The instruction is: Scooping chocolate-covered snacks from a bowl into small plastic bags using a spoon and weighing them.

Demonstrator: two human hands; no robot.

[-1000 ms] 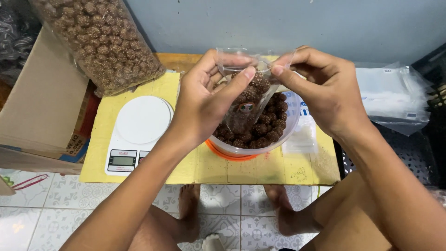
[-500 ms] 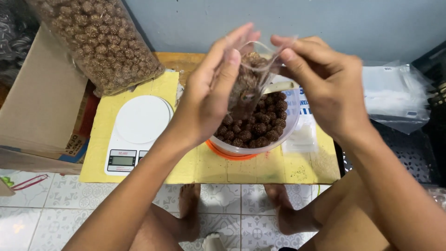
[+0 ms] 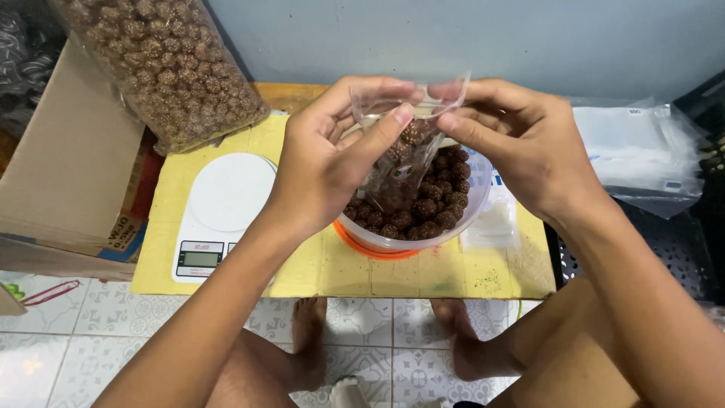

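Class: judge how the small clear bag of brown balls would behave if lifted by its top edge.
The small clear bag looks floppy: its film creases between both hands. It probably sags bottom-heavy, since the brown balls sit low inside. Its glossy film may be slippery.

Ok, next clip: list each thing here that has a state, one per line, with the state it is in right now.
small clear bag: partly filled with brown balls, top pinched by both hands
left hand: gripping the bag's top
right hand: gripping the bag's top
tub: uncovered, holding brown balls
kitchen scale: platform bare
large bag: full of brown balls
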